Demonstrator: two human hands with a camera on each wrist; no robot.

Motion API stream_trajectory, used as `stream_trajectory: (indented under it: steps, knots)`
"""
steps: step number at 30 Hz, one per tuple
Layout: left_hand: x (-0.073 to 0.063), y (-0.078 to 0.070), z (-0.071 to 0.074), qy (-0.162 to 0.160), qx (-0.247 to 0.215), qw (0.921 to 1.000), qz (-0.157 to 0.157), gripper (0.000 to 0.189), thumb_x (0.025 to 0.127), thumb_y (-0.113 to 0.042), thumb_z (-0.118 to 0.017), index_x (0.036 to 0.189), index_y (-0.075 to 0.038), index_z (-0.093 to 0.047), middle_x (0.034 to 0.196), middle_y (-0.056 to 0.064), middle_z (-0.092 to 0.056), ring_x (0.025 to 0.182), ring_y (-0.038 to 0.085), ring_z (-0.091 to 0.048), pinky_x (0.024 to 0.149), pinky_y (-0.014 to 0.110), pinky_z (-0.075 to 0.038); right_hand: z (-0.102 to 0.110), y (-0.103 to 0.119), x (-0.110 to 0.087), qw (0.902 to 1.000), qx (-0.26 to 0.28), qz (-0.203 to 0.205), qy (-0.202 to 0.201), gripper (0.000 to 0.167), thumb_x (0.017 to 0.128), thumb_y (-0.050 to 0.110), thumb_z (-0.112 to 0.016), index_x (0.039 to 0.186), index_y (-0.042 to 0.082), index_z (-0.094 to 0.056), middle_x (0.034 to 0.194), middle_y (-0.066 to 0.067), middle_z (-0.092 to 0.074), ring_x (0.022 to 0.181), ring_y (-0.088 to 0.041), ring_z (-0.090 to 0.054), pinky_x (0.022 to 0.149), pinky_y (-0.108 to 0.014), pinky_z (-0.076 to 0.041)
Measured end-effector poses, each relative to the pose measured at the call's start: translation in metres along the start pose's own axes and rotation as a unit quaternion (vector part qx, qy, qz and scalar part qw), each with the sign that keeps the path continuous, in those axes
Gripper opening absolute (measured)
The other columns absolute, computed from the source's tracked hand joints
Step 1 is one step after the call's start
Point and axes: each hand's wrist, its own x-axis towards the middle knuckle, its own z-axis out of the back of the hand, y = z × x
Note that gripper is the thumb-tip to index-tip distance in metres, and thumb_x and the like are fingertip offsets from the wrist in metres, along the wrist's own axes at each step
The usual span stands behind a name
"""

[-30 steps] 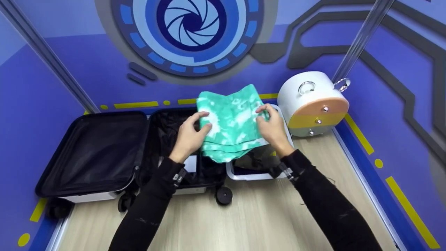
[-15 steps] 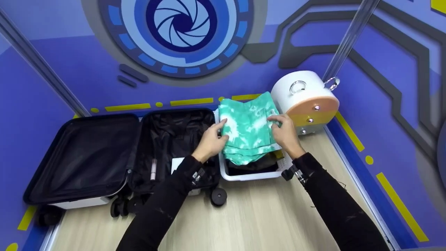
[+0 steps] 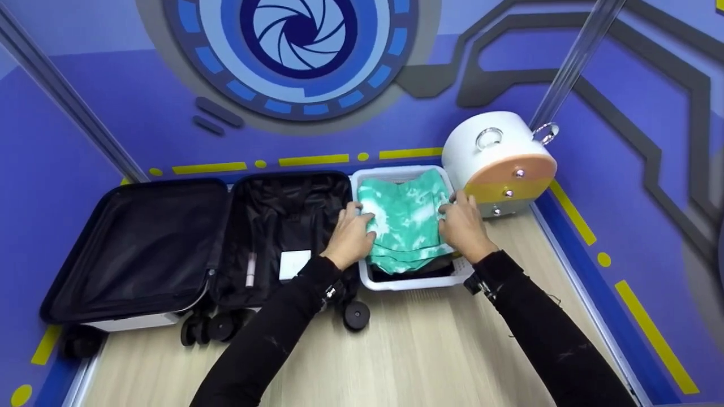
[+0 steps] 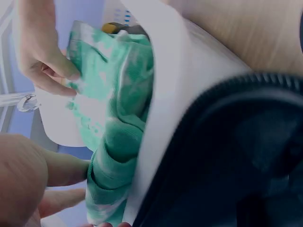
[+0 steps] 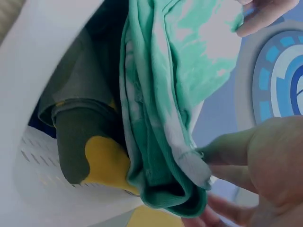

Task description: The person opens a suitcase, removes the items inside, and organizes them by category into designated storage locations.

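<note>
A folded green-and-white tie-dye garment lies in the top of a white plastic basket. My left hand grips its left side, and my right hand grips the right side. From the right wrist camera, the thumb presses on the garment's layered edge while the other fingers reach beneath it. The left wrist view has my left thumb and fingers around the opposite edge. Under the garment sits dark olive cloth with yellow patches, mostly covered in the head view.
Left of the basket lies an open suitcase with black lining, holding a slim pink tube and a white box. A rounded white cabinet with coloured drawers stands to the right. Patterned blue walls enclose the wooden surface.
Both hands have carried the garment rightward from over the suitcase's edge to the basket, then lowered it inside. The tube and box in the suitcase have come into fuller view.
</note>
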Motion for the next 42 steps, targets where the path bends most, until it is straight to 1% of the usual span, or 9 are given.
stream_trajectory:
  steps: [3,7,11,14,19,26,31,37,42]
  knots:
    - [0.000,-0.002,-0.002,-0.002,0.077,0.9970,-0.007,0.039,0.107,-0.020,-0.069,0.144,-0.005,-0.072,0.161,0.017,-0.055,0.132,0.043,-0.058,0.110,0.053,-0.054,-0.005,-0.002,-0.001,0.9993,-0.028,0.023,0.013,0.022,0.095,0.002,-0.070,0.112,-0.010,-0.079,0.128,-0.033,-0.066,0.113,-0.051,-0.059,0.098,-0.057,-0.049]
    - [-0.001,-0.003,-0.007,0.015,0.139,0.9902,-0.008,0.041,0.111,-0.025,-0.064,0.148,-0.008,-0.070,0.164,0.013,-0.058,0.136,0.044,-0.058,0.108,0.058,-0.054,-0.016,-0.007,-0.003,0.9968,-0.064,0.033,0.034,0.018,0.094,0.001,-0.067,0.105,-0.010,-0.077,0.117,-0.032,-0.067,0.107,-0.049,-0.063,0.093,-0.058,-0.055]
    - [-0.004,-0.004,-0.008,0.042,0.156,0.9869,-0.009,0.048,0.116,-0.028,-0.056,0.159,-0.009,-0.059,0.173,0.015,-0.048,0.146,0.046,-0.052,0.112,0.059,-0.051,-0.023,-0.009,-0.007,0.9961,-0.079,0.035,0.021,0.020,0.094,0.000,-0.064,0.107,-0.011,-0.076,0.117,-0.032,-0.065,0.108,-0.050,-0.061,0.090,-0.059,-0.058]
    - [-0.016,-0.003,-0.006,0.048,0.134,0.9899,-0.007,0.053,0.117,-0.031,-0.050,0.166,-0.009,-0.050,0.177,0.020,-0.041,0.148,0.048,-0.051,0.113,0.061,-0.051,-0.026,-0.006,-0.015,0.9968,-0.078,0.015,-0.006,0.024,0.097,0.005,-0.065,0.113,-0.009,-0.077,0.132,-0.036,-0.062,0.120,-0.054,-0.057,0.098,-0.062,-0.055]
    - [-0.053,0.007,-0.003,-0.022,0.094,0.9951,-0.019,0.048,0.114,-0.030,-0.058,0.155,-0.005,-0.062,0.159,0.025,-0.061,0.134,0.050,-0.061,0.107,0.063,-0.055,-0.034,0.016,-0.041,0.9961,-0.053,-0.004,-0.071,0.037,0.104,0.016,-0.066,0.134,-0.003,-0.075,0.160,-0.034,-0.049,0.142,-0.054,-0.047,0.117,-0.067,-0.044]
    - [-0.104,0.030,-0.002,-0.111,0.110,0.9872,-0.034,0.033,0.109,-0.030,-0.067,0.130,-0.007,-0.079,0.123,0.015,-0.080,0.109,0.039,-0.070,0.095,0.055,-0.059,-0.043,0.050,-0.074,0.9830,0.004,0.097,-0.156,0.019,0.103,0.017,-0.074,0.111,0.003,-0.083,0.121,-0.021,-0.073,0.112,-0.043,-0.064,0.097,-0.056,-0.054]
    - [-0.131,0.045,-0.010,-0.168,0.146,0.9740,-0.041,0.025,0.107,-0.032,-0.071,0.105,-0.010,-0.082,0.099,0.010,-0.080,0.090,0.035,-0.070,0.080,0.049,-0.055,-0.058,0.058,-0.101,0.9822,0.001,0.121,-0.143,0.020,0.105,0.026,-0.076,0.102,0.008,-0.083,0.102,-0.011,-0.071,0.097,-0.034,-0.065,0.085,-0.050,-0.055]
    - [-0.157,0.063,-0.032,-0.222,0.221,0.9483,-0.052,0.044,0.111,-0.039,-0.064,0.078,-0.011,-0.070,0.075,0.008,-0.071,0.072,0.034,-0.063,0.071,0.045,-0.043,-0.083,0.051,-0.129,0.9865,-0.049,0.102,-0.119,0.037,0.109,0.045,-0.068,0.099,0.011,-0.076,0.095,-0.012,-0.065,0.094,-0.036,-0.059,0.086,-0.052,-0.048]
    - [-0.167,0.074,-0.042,-0.206,0.219,0.9528,-0.040,0.051,0.108,-0.058,-0.062,0.088,-0.011,-0.068,0.081,0.009,-0.070,0.079,0.034,-0.063,0.078,0.046,-0.042,-0.098,0.042,-0.133,0.9900,-0.020,0.111,-0.085,0.041,0.110,0.051,-0.063,0.102,0.011,-0.067,0.097,-0.010,-0.061,0.097,-0.034,-0.054,0.091,-0.052,-0.042]
